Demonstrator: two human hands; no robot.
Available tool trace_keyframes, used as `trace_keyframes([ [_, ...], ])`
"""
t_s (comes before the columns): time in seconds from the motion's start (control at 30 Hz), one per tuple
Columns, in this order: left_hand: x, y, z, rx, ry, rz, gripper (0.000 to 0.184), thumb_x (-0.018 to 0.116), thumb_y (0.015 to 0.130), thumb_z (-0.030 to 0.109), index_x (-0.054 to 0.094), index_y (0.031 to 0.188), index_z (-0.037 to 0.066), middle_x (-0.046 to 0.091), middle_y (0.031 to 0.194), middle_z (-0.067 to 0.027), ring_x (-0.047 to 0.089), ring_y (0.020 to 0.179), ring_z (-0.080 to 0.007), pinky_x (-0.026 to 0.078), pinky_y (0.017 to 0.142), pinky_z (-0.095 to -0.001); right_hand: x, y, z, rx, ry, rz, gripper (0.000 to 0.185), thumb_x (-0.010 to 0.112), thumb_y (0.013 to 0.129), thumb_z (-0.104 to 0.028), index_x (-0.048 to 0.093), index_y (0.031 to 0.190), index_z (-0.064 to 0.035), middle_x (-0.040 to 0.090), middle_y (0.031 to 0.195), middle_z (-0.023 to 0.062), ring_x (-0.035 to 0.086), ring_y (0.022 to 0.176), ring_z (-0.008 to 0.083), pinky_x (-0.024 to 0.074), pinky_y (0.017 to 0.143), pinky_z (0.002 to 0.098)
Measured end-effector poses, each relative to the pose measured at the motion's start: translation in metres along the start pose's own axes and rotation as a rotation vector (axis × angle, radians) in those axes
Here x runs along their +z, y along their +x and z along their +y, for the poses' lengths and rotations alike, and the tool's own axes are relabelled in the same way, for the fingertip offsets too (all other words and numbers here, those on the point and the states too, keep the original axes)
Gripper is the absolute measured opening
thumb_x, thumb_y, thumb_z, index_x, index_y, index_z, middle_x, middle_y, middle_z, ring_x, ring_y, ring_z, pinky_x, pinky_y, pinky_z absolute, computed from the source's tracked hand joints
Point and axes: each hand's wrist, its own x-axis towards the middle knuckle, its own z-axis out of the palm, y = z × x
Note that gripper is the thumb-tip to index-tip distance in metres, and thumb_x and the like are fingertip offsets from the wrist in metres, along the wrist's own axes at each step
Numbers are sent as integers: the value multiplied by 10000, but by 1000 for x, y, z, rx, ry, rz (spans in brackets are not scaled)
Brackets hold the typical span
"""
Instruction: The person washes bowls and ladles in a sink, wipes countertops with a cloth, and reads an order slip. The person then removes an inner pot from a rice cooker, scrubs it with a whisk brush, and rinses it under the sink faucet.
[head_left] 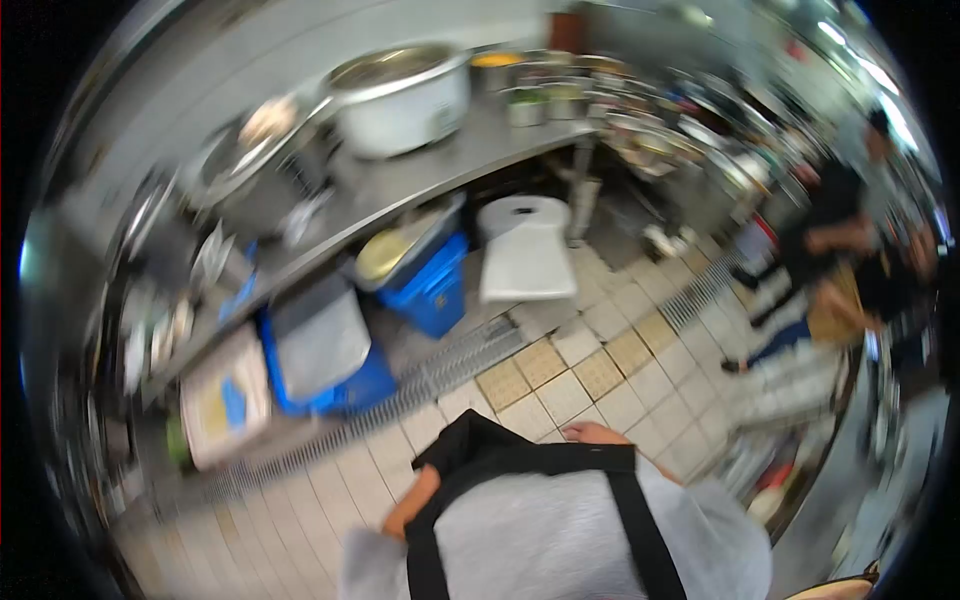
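Note:
Beneath me a black apron point(500, 440) with dark straps lies over my grey shirt point(540, 515). Part of my right hand point(597, 432) shows just past the apron's front edge, but its fingers are too blurred and covered to read. On the left, my forearm point(411, 505) runs under a raised fold of the apron, which hides my left hand. Whether either hand holds anything cannot be made out. Tiled floor point(562, 395) lies in front of me.
A steel counter point(370, 190) carries a large white cooker point(400, 105) and pots. Below stand blue bins point(430, 290) and a white stool point(525, 250). A drain grate point(450, 365) crosses the floor. Two people, one in a grey top point(872, 165), are at the right.

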Motion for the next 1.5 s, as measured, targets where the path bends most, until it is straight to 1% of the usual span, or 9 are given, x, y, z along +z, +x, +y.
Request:
trace_keyframes([
  [0.07, -23, 18, 9, 94, 88, -54, 398, 550, 808, 269, 534, 1163, 90, 545, 1155, -157, 517, 1075, -332, 429, 889, -421, -9, 34, -65, 68, 230, -229, 368, 510, 882, -328, 558, 1179, -116, 629, 842, 53, 562, 697, 108, 454, 572, 266],
  [0.1, -33, 27, 14, 134, 138, -89, 397, 550, 809, 268, 535, 1163, 90, 545, 1155, -157, 517, 1074, -332, 429, 889, -421, -19, 22, -118, -28, 242, -255, 371, 501, 888, -345, 566, 1168, -111, 602, 783, 25, 506, 622, 62, 405, 491, 212],
  [0.17, -48, 43, 29, 213, 235, -153, 395, 550, 809, 267, 535, 1162, 89, 545, 1153, -158, 517, 1073, -333, 429, 888, -421, -22, 23, -159, -136, 215, -219, 369, 502, 885, -343, 568, 1162, -108, 604, 789, 31, 509, 627, 70, 407, 501, 218],
  [0.23, -56, 53, 48, 285, 315, -206, 394, 550, 810, 266, 535, 1161, 89, 545, 1151, -159, 518, 1071, -334, 429, 888, -421, -20, 23, -170, -149, 194, -153, 368, 504, 882, -340, 570, 1157, -105, 605, 795, 36, 512, 633, 78, 409, 510, 224],
  [0.5, -36, 80, 158, 551, 678, -364, 388, 551, 812, 262, 537, 1157, 85, 546, 1145, -161, 519, 1064, -337, 429, 886, -420, 13, -37, -110, -25, 316, 157, 362, 510, 869, -329, 578, 1134, -93, 611, 821, 59, 524, 655, 110, 418, 549, 249],
  [0.83, 58, 54, 284, 776, 1095, -456, 380, 551, 815, 257, 539, 1152, 82, 546, 1137, -164, 521, 1055, -341, 429, 884, -420, 114, -161, -50, 141, 571, 555, 355, 517, 853, -316, 588, 1106, -77, 619, 852, 87, 538, 682, 150, 430, 597, 279],
  [1.13, 152, 3, 341, 954, 1251, -547, 373, 551, 818, 253, 540, 1147, 78, 546, 1129, -167, 523, 1048, -345, 429, 882, -419, 201, -252, -22, 320, 764, 802, 348, 524, 839, -304, 597, 1081, -64, 626, 881, 112, 552, 707, 186, 440, 640, 307],
  [1.37, 199, -13, 384, 1067, 1368, -625, 367, 551, 820, 250, 541, 1143, 76, 547, 1124, -169, 524, 1042, -348, 429, 880, -419, 232, -288, -9, 440, 863, 984, 344, 529, 828, -294, 604, 1061, -53, 631, 903, 131, 562, 726, 213, 448, 674, 328],
  [1.5, 223, -22, 419, 1151, 1479, -639, 364, 551, 821, 248, 542, 1141, 74, 547, 1121, -170, 525, 1038, -349, 429, 879, -419, 270, -303, -6, 539, 924, 1150, 341, 532, 821, -289, 608, 1050, -47, 634, 916, 143, 568, 737, 229, 452, 693, 340],
])
